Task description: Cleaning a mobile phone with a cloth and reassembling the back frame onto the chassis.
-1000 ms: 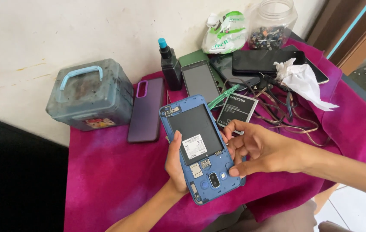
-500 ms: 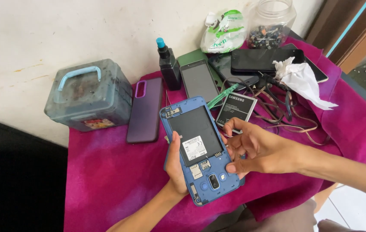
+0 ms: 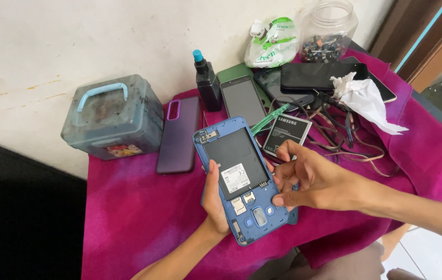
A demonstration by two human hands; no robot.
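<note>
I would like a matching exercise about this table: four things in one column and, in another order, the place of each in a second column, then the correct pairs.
Things:
1. blue phone
2. grey-blue box
3. white tissue
4. dark bottle

Places:
A. at the table's left end, by the wall
B. on the dark phones at the right
C. held in the left hand, back cover off
D. upright beside the green-edged phone

Pairs: 1-C, 2-A, 3-B, 4-D

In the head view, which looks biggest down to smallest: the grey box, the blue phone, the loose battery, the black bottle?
1. Grey box
2. Blue phone, though it is held nearer the camera, so box versus phone is unsure
3. Loose battery and black bottle look alike.
</note>
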